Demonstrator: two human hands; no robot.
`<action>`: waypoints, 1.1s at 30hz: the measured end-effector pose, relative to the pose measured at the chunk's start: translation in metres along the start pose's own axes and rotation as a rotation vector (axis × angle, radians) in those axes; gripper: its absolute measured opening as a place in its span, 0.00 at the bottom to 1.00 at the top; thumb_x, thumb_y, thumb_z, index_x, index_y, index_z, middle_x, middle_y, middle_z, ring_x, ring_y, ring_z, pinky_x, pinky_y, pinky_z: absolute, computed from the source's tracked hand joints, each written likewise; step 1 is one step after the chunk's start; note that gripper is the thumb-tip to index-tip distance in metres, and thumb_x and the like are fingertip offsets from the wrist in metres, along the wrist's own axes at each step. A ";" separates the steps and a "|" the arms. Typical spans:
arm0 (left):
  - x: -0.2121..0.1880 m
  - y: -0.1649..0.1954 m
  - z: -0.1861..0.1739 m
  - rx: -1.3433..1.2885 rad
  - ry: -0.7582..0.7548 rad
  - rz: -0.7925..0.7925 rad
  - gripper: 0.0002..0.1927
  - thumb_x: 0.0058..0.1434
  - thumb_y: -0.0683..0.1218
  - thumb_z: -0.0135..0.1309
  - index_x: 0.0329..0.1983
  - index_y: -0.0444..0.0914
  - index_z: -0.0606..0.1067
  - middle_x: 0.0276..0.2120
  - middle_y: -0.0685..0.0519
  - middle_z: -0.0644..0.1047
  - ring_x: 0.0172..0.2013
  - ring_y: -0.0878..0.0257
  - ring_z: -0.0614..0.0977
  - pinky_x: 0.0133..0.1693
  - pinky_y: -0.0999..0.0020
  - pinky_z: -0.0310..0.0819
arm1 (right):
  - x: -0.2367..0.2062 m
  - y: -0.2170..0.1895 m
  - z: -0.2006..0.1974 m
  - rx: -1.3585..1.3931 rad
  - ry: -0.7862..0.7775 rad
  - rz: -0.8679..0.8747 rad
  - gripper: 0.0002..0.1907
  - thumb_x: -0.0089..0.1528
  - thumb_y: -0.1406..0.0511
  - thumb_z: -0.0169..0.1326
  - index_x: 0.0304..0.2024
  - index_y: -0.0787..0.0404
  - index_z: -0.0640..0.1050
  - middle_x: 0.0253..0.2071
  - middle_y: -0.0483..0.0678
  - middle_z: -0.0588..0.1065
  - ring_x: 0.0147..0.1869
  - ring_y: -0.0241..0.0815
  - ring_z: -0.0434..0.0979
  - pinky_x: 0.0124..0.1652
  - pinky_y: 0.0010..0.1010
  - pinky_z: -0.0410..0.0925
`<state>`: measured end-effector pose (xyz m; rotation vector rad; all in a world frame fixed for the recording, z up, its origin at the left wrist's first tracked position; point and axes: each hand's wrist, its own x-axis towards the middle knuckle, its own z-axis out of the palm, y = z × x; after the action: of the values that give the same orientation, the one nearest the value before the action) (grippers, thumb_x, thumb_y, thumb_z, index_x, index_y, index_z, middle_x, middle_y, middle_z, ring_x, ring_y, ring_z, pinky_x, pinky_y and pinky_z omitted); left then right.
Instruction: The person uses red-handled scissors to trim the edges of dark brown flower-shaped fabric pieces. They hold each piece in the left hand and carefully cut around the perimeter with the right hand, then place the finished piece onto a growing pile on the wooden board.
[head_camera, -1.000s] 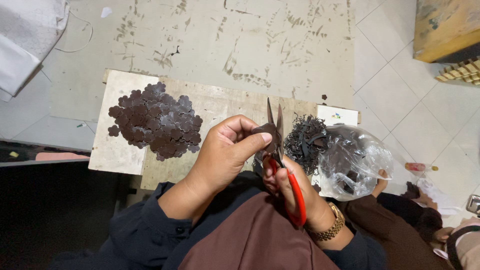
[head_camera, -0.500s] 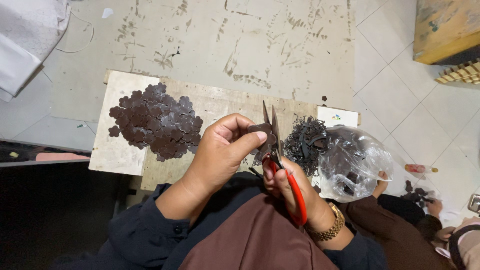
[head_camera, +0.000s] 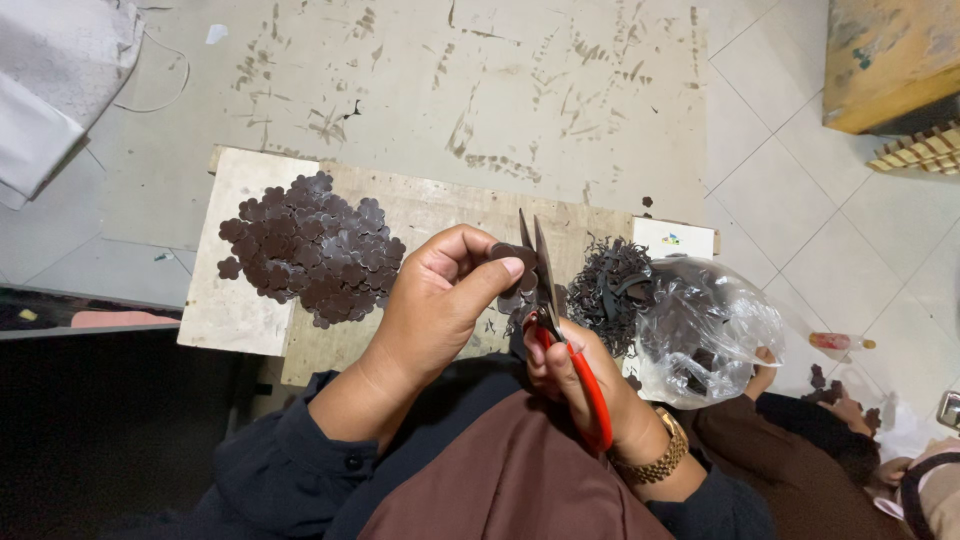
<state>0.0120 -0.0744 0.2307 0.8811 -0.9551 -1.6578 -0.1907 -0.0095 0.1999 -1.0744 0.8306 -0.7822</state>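
- Left hand (head_camera: 440, 300) raised over the wooden board (head_camera: 240, 310), thumb and fingers pinched shut on a small dark brown piece (head_camera: 512, 256) held against the scissor blades.
- Right hand (head_camera: 575, 370) just beside it, fingers curled closed around the red-handled scissors (head_camera: 560, 330), blades pointing up and away, slightly parted; gold watch (head_camera: 655, 455) on the wrist.
- Heap of dark brown flower-shaped cutouts (head_camera: 310, 250) on the board's left part, well apart from the hands.
- Pile of dark trimmings (head_camera: 610, 290) right of the blades, touching a clear plastic bag (head_camera: 710, 330).
- Another person's hand (head_camera: 850, 405) low at right on the tiled floor (head_camera: 800, 200); scuffed grey mat (head_camera: 450, 90) beyond the board.
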 end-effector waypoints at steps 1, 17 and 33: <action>0.000 0.001 0.000 -0.007 0.000 0.001 0.03 0.65 0.40 0.56 0.39 0.34 0.77 0.34 0.52 0.82 0.36 0.70 0.81 0.42 0.73 0.79 | 0.000 -0.001 0.000 -0.007 0.000 0.003 0.28 0.68 0.43 0.47 0.38 0.62 0.68 0.27 0.39 0.60 0.28 0.30 0.53 0.28 0.22 0.54; 0.000 -0.002 0.000 -0.062 -0.002 0.043 0.04 0.67 0.39 0.56 0.42 0.32 0.75 0.35 0.51 0.81 0.35 0.69 0.81 0.41 0.73 0.79 | 0.000 0.000 0.001 -0.121 0.057 0.028 0.28 0.68 0.43 0.47 0.36 0.61 0.69 0.26 0.37 0.60 0.28 0.29 0.54 0.27 0.22 0.53; -0.003 -0.002 -0.002 -0.005 -0.018 0.064 0.04 0.68 0.37 0.53 0.44 0.32 0.76 0.35 0.54 0.79 0.37 0.71 0.79 0.42 0.76 0.76 | 0.002 0.004 0.002 -0.131 -0.002 -0.001 0.34 0.67 0.38 0.42 0.45 0.62 0.69 0.31 0.40 0.62 0.33 0.30 0.59 0.32 0.22 0.59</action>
<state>0.0137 -0.0719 0.2285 0.8257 -0.9815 -1.6150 -0.1874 -0.0090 0.1968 -1.1912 0.8895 -0.7348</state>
